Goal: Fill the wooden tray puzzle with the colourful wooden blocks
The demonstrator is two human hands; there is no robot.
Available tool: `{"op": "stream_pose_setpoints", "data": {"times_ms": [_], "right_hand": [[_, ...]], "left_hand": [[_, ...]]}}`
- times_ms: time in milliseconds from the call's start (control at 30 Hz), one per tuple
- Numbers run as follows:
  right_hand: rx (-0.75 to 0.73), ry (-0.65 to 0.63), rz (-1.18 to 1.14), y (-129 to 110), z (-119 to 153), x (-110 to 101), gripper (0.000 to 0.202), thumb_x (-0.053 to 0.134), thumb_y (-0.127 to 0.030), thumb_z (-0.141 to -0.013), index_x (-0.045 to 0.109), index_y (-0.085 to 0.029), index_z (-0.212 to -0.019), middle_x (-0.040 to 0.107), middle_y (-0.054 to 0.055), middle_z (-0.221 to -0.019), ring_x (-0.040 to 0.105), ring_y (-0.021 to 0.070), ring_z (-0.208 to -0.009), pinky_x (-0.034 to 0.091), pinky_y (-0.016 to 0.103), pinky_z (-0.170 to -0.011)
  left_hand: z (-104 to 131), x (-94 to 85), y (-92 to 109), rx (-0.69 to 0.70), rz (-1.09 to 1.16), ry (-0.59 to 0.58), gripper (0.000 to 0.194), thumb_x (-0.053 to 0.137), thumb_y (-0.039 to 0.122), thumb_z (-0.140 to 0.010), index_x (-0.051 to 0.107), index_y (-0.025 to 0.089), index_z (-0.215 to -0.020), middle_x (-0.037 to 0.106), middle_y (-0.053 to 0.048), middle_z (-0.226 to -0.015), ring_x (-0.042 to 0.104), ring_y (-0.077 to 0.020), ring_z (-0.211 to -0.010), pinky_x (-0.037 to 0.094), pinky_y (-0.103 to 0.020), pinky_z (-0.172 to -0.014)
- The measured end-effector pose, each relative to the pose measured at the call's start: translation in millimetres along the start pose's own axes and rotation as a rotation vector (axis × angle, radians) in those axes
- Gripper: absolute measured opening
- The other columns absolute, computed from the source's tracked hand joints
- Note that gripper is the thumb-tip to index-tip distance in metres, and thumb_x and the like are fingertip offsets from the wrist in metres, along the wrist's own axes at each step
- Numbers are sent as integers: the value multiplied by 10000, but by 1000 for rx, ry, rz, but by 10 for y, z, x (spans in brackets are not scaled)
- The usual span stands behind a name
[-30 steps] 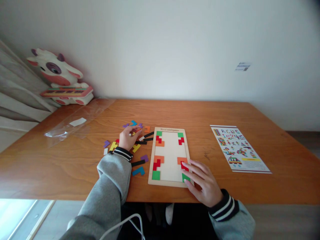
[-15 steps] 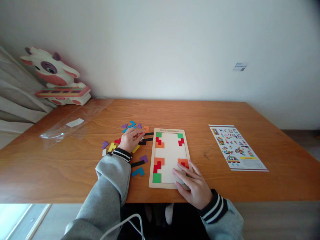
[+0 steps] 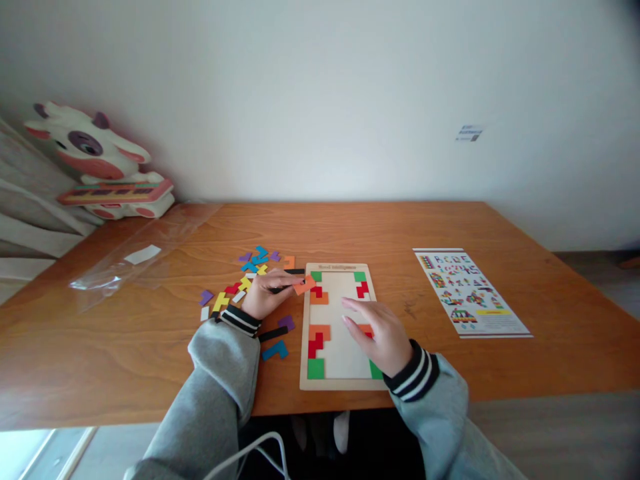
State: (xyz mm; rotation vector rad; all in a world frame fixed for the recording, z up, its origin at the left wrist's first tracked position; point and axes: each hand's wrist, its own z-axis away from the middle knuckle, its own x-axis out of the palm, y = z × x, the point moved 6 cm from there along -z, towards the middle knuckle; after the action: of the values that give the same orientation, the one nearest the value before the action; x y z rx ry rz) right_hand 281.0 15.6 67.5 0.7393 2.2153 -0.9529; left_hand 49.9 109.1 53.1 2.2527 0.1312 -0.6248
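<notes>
My left hand (image 3: 270, 291) pinches an orange puzzle piece (image 3: 305, 285) over the upper left edge of the wooden puzzle board (image 3: 303, 333). Over the board's right side hovers my right hand (image 3: 383, 333), fingers apart and holding nothing. Green corner pieces (image 3: 315, 369), red pieces (image 3: 315, 345) and orange pieces (image 3: 320, 331) lie in the board along both sides. My right hand partly hides the lower right group. Left of the board are loose pieces: yellow (image 3: 221, 301), blue (image 3: 275, 350), purple (image 3: 287, 323), black (image 3: 273, 334) and others, some behind my left hand.
A printed pattern sheet (image 3: 473, 293) lies on the table to the right. A clear plastic bag (image 3: 115, 270) rests at the left, below a cow-shaped toy keyboard (image 3: 110, 163) against the wall. A white cable (image 3: 265, 440) loops near my lap.
My left hand has moved from the loose pieces toward the board, with the orange piece now showing in its fingers. My right hand has risen off the board's lower right and shifted up.
</notes>
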Motion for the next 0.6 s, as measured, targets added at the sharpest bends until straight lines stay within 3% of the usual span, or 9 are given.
{"op": "stream_pose_setpoints", "data": {"times_ms": [167, 333, 433, 600], "right_hand": [[-107, 37, 128, -124, -220, 141, 321, 598, -246, -940, 627, -189, -1254, 691, 105, -1193, 654, 228, -1051, 541, 388, -893], [-210, 71, 174, -159, -156, 125, 199, 609, -153, -923, 721, -236, -1064, 747, 42, -1015, 675, 168, -822, 541, 334, -768], [-220, 82, 145, -83, -57, 30, 211, 594, -113, -917, 720, -238, -1031, 758, 23, -920, 678, 154, -788, 542, 312, -756], [-143, 69, 56, 42, 49, -75, 197, 627, -166, -897, 697, -227, -1071, 740, 54, -995, 686, 178, -905, 562, 323, -839]], "left_hand": [[17, 169, 112, -79, 200, -198, 190, 710, 241, -849, 766, 191, -1024, 766, -99, -945, 716, -178, -851, 585, -290, -780], [44, 341, 206, -114, 318, -346, 199, 707, 232, -853, 765, 193, -1039, 757, -103, -961, 704, -172, -866, 582, -294, -802], [52, 393, 184, -125, 310, -366, 253, 727, 251, -838, 752, 194, -1084, 753, -112, -1010, 700, -192, -923, 579, -320, -845], [51, 448, 146, -110, 279, -323, 197, 684, 278, -881, 770, 182, -1031, 760, -117, -948, 708, -183, -854, 581, -300, -787]]}}
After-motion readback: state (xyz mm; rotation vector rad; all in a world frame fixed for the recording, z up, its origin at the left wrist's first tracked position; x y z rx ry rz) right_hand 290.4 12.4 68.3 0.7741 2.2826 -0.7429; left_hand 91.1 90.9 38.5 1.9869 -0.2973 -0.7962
